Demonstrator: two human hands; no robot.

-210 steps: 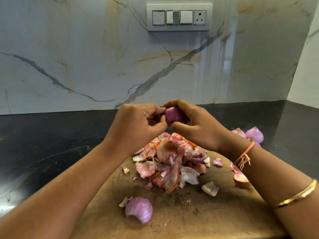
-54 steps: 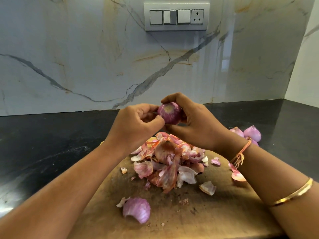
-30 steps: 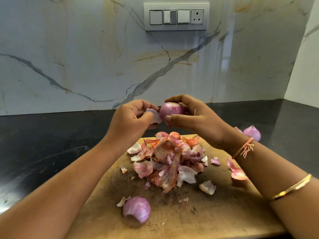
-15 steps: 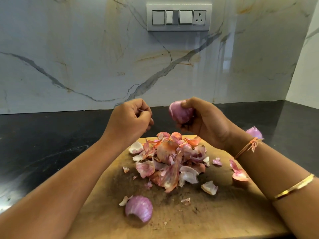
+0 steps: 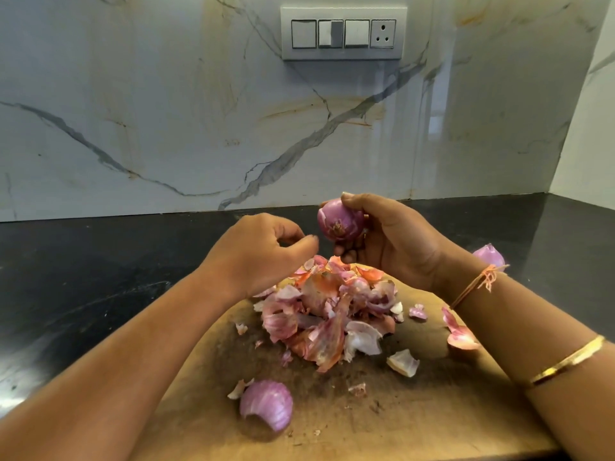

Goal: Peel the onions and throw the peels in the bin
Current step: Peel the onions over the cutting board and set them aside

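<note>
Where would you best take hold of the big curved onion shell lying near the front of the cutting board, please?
I'd grip the onion shell at its torn rim on the near left side, where a notch lifts it off the cutting board. Come from above with the free left hand: thumb in the notch, fingers over the dome. The right hand holds an onion.
</note>
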